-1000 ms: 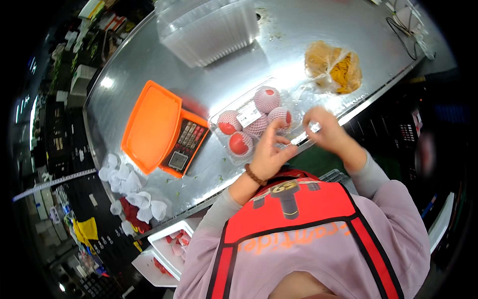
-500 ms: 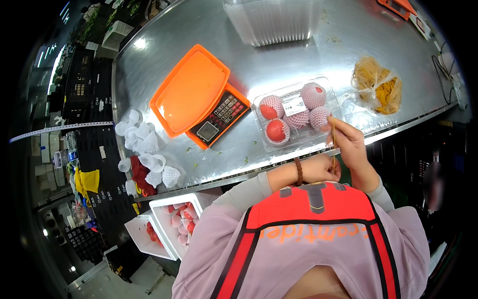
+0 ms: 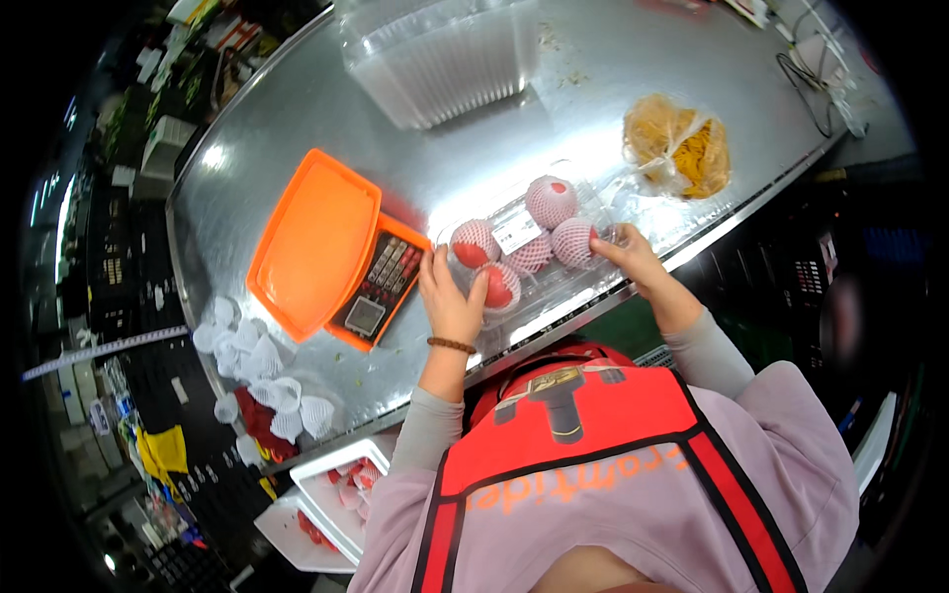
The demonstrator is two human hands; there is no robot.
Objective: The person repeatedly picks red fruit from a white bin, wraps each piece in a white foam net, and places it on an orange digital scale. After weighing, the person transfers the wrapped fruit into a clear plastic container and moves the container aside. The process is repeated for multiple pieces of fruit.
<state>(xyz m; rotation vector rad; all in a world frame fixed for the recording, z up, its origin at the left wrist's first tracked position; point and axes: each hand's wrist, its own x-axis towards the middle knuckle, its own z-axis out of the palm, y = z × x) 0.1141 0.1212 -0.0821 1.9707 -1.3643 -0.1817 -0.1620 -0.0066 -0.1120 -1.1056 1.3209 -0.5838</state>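
Observation:
A clear plastic clamshell box (image 3: 583, 282) lies on the steel table (image 3: 297, 119) near its front edge. Inside are several red fruits in white foam nets (image 3: 551, 200), and a small white label (image 3: 518, 235) sits on the lid. My left hand (image 3: 450, 299) grips the box's left end, fingers over one netted fruit. At the right end my right hand (image 3: 633, 259) presses on the box edge. An orange weighing scale (image 3: 326, 249) stands just left of the box.
A stack of empty clear boxes (image 3: 445, 59) is at the back. A bag of yellow netting (image 3: 682, 148) lies to the right. Loose white foam nets (image 3: 262, 371) and trays of fruit (image 3: 341, 484) sit below the table's left end. Cables (image 3: 820, 74) at far right.
Both hands were drawn back near my chest with something small between the fingers; now they have reached out and taken hold of the two ends of the box.

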